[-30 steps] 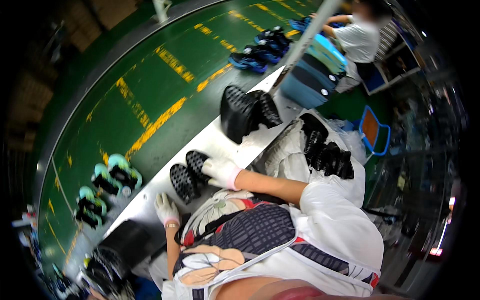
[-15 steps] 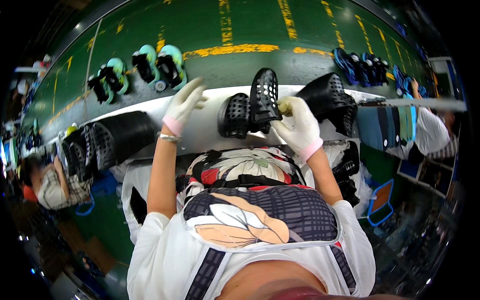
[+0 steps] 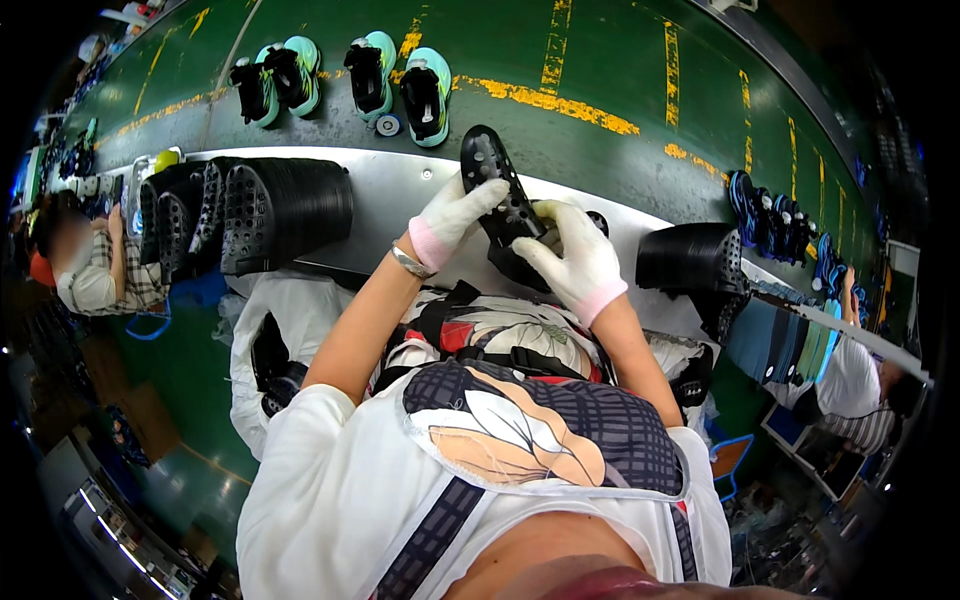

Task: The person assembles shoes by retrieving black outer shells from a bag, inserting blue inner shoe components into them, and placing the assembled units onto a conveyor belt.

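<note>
left hand [image 3: 458, 215] and right hand [image 3: 578, 252] both clamp one black sole [image 3: 490, 162], tilted over the bench [image 3: 395, 200]; should either of my gloved grips slacken, it could twist and fall.

Between left hand [image 3: 455, 220] and right hand [image 3: 580, 258] is a shoe part [image 3: 516, 217]; on the worktop [image 3: 400, 180], stacks [image 3: 295, 215] lie left and right; shoes [image 3: 425, 95] beyond.

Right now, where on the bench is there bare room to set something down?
Bare metal shows on the bench between the left stack and the left hand; a narrower strip lies between the right hand and right stack. Crowded: both stacks and around the held black piece.
</note>
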`<state>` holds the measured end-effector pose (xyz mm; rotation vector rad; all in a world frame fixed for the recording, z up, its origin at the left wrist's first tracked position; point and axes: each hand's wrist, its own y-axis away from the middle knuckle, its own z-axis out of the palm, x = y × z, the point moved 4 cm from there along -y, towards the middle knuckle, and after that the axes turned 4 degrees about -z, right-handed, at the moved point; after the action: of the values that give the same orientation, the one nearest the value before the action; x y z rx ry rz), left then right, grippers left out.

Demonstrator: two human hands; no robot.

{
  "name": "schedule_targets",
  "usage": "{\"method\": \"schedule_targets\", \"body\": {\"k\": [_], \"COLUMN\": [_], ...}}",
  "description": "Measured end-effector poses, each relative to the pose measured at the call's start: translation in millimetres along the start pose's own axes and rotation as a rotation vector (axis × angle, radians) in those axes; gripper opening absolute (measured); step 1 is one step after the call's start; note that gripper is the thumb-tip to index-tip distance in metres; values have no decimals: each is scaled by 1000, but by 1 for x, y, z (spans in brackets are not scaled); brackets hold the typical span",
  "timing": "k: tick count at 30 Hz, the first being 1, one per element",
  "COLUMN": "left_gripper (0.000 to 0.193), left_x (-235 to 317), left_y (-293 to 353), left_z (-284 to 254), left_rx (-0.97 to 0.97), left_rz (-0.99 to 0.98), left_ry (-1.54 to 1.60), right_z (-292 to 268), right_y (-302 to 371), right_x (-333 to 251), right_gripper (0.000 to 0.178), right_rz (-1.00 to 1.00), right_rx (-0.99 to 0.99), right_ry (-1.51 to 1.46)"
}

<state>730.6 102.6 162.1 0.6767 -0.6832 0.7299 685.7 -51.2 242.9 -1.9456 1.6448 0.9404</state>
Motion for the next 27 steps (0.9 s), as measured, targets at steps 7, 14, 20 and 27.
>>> {"method": "schedule_targets", "body": {"k": [7, 14, 20, 27], "left_gripper": [33, 58, 25, 28], "left_x": [1, 34, 17, -14], "left_y": [-20, -50, -94, -150], "left_z": [-22, -92, -167, -88], "left_rx": [75, 332, 491, 407], "left_rz": [75, -17, 161, -88], "left_ry": [104, -683, -1610, -1335], "right_z": [20, 7, 3, 2], "right_y": [-37, -58, -72, -126], "right_x": [3, 13, 29, 53], "right_gripper": [33, 29, 35, 43], "right_rz": [-55, 73, 257, 249], "right_rx": [88, 179, -8, -179], "right_ry": [261, 124, 225, 409]}}
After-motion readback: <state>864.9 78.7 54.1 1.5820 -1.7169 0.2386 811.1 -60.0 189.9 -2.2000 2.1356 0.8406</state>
